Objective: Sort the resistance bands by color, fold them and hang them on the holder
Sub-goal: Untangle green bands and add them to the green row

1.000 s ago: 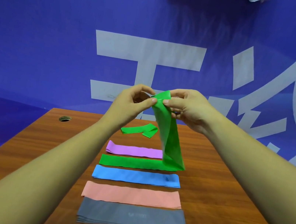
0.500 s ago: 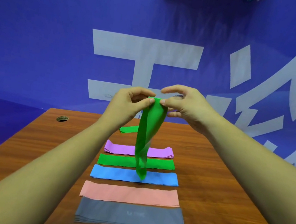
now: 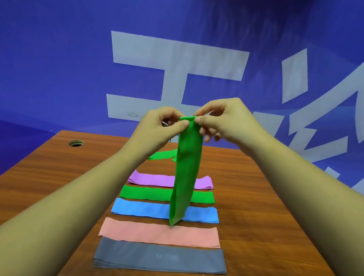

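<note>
Risk: the green band (image 3: 185,174) hangs from a pinch at its top edge only. If either grip slackens, the thin elastic would likely slip and drop across the sorted row, disturbing the stacks. Any twist in the hanging length could spoil an even fold. Left hand (image 3: 161,125) and right hand (image 3: 224,118) are close together, each pinching that edge, left at 9 o'clock of it, right at 3. Band: bright green, thin, limp, doubled, hanging toward 6 o'clock above the surface (image 3: 270,223), lower tip in front of the blue band (image 3: 141,209). Holder not in view.
</note>
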{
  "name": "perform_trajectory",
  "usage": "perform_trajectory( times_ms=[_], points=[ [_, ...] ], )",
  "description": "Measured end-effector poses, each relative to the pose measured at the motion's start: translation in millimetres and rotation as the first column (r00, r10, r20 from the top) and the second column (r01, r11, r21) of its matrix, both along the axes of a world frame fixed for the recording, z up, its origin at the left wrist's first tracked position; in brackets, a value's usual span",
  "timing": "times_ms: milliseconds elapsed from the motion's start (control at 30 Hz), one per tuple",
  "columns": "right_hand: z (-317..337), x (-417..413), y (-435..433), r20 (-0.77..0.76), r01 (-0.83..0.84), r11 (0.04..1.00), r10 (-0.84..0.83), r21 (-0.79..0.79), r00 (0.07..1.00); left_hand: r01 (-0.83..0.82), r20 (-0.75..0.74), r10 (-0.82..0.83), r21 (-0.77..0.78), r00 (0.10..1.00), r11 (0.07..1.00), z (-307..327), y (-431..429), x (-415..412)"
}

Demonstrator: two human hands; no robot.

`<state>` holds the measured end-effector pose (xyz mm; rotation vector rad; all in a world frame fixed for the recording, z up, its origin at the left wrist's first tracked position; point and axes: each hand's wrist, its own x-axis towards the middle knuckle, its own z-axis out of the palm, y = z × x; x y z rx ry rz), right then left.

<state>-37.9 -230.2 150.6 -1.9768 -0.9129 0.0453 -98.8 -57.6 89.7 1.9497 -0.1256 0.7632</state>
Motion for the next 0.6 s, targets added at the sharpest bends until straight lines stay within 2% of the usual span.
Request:
perform_trajectory(
  times_ms=[67, 167, 300, 367, 500, 600],
  points=[
    [1.7, 0.3, 0.3, -0.137, -0.046, 0.997, 0.054, 0.058, 0.989, 0.094, -0.023, -0.097, -0.097, 0.995, 0.991, -2.1, -1.9, -0.2],
    [2.8, 0.8, -1.3, -0.24, -0.11, 0.986, 0.138, 0.124, 0.961, 0.29, -0.015, -0.327, -0.419, 0.945, 0.86, -8.9, -1.2, 2.3],
    [1.2, -3.2, -2.9, -0.167, -0.227, 0.974, 0.227, 0.02, 0.959, 0.456, -0.075, -0.529, -0.412, 0.845, 0.788, -25.6, -2.4, 2.3],
    [1.3, -3.5, -1.5, -0.112, -0.224, 0.975, 0.22, -0.017, 0.969, 0.494, -0.113, -0.582, -0.414, 0.805, 0.765, -30.9, -1.5, -1.0],
    [-1.6, -0.5, 1.2, 0.022, -0.113, 0.993, 0.114, -0.034, 0.993, 0.444, -0.227, -0.564, -0.417, 0.794, 0.793, -37.8, 6.4, -7.8],
    [-7.0, 7.3, 1.6, 0.023, -0.043, 0.998, 0.042, 0.054, 0.999, 0.418, -0.373, -0.535, -0.351, 0.758, 0.838, -52.3, 18.9, -12.3]
  ],
)
